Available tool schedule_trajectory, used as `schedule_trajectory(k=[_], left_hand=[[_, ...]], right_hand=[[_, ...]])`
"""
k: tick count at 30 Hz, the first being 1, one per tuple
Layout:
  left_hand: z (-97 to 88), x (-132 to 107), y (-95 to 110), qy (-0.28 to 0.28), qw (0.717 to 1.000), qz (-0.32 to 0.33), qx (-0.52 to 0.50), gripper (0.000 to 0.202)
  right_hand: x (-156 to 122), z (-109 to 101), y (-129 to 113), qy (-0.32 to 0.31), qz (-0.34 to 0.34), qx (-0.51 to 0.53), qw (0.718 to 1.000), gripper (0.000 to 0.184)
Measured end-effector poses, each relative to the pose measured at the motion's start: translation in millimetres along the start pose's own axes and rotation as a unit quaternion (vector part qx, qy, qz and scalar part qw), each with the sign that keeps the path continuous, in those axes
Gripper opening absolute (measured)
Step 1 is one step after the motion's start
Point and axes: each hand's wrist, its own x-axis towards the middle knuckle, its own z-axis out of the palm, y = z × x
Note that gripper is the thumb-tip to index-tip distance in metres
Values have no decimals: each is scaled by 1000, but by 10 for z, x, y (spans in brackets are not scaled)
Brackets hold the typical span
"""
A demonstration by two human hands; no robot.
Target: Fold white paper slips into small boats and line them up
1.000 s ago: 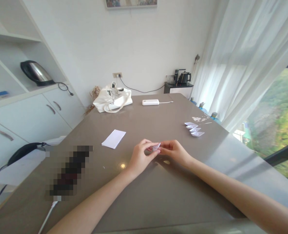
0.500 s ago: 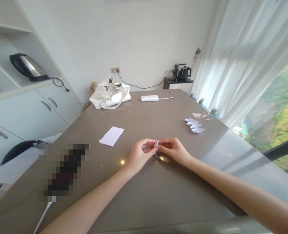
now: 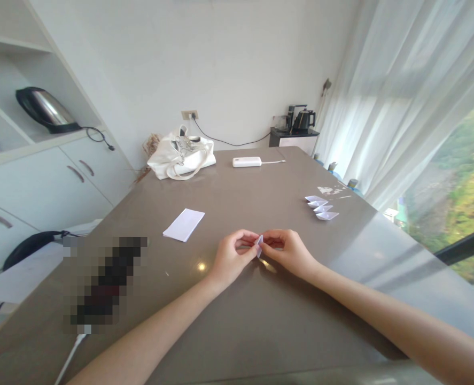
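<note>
A small folded piece of white paper (image 3: 259, 247) is pinched between my two hands, just above the brown table (image 3: 228, 331). My left hand (image 3: 233, 255) grips its left side with thumb and fingers. From the right, my right hand (image 3: 288, 250) closes on the same paper, its thumb at the near side. The fingers cover part of the paper, so its full shape is hidden. To the left lies a stack of white paper sheets (image 3: 184, 224). Several folded paper boats (image 3: 325, 216) stand in a row on the right.
A white bag (image 3: 180, 155) and a white power bank (image 3: 247, 161) lie at the table's far side. Paper scraps (image 3: 331, 190) are near the right edge. At the left is a pixelated dark object (image 3: 108, 283) with a white cable (image 3: 70, 355).
The folded paper has turned slightly between my fingers and shows more of its face. My right hand has shifted a little; the other things stay put.
</note>
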Motion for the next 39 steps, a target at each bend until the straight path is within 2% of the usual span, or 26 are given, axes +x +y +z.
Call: schedule_trajectory(k=[3,6,10,14,20,25,29,34,37,39], left_hand=[[24,-15,-13,1,1000,22,4,22],[7,-6,-23,-19,998,57,12,23],[-64,33,-17,-22,997,68,42,28],[-89,43,17,-46,998,49,0,28],[-58,26,83,-57,997,39,-46,25],[-57,16,91,-69,994,21,-87,27],[-65,13,115,-74,994,14,-79,32],[-98,29,150,-97,994,42,-35,27],[-131,48,126,-74,996,34,-23,26],[-151,60,97,-57,998,28,-14,26]], right_hand=[[4,11,32,14,26,32,999,15],[43,-24,51,21,65,128,989,21],[83,-92,23,-33,126,237,963,22],[72,-101,18,-72,152,276,946,27],[61,-82,87,-87,144,251,953,28],[57,-84,82,-126,148,239,951,22],[40,-100,28,-126,128,194,964,24],[38,-97,-3,-149,115,167,968,30],[43,-96,-33,-160,103,154,970,30],[44,-113,-70,-138,85,118,980,29]])
